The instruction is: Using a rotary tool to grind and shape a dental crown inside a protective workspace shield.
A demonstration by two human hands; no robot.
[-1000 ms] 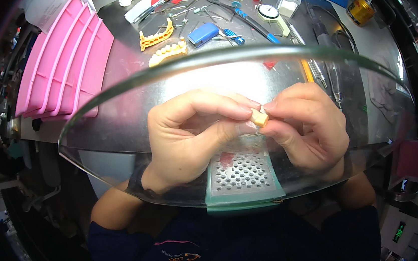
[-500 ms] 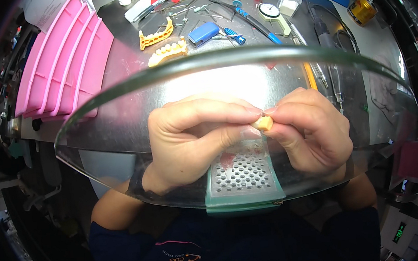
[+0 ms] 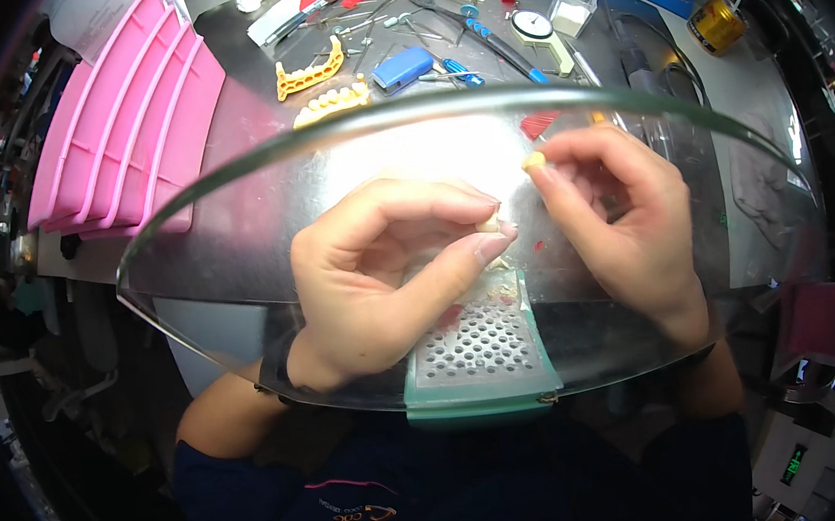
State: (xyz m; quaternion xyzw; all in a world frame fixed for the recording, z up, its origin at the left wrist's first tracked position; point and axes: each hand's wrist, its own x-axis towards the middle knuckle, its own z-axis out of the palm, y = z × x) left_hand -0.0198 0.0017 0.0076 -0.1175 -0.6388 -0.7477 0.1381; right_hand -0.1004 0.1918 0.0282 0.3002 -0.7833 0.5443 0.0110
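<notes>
My left hand (image 3: pixel 365 286) pinches a small off-white tooth-shaped piece (image 3: pixel 490 223) between thumb and fingertips. Farther off and to the right, my right hand (image 3: pixel 631 230) grips a small yellow tooth die (image 3: pixel 534 161) the same way. The two pieces are apart. Below my left hand lies a perforated metal plate in a green frame (image 3: pixel 476 345). Both hands are seen through a clear curved shield (image 3: pixel 403 109). Past its rim sit a yellow dental arch frame (image 3: pixel 311 73) and a yellow dental model with teeth (image 3: pixel 334 100).
Pink stacked trays (image 3: pixel 127 118) stand at the left. At the back lie a blue case (image 3: pixel 403 69), a dial gauge (image 3: pixel 533 25), a clear box (image 3: pixel 573 8) and several thin tools. A red ridged scrap (image 3: pixel 538 126) is beyond my right hand. A yellow jar (image 3: pixel 718 25) stands far right.
My hands have drawn apart. The right one has moved away from me with the yellow die, while the left keeps the off-white piece and has shifted slightly left.
</notes>
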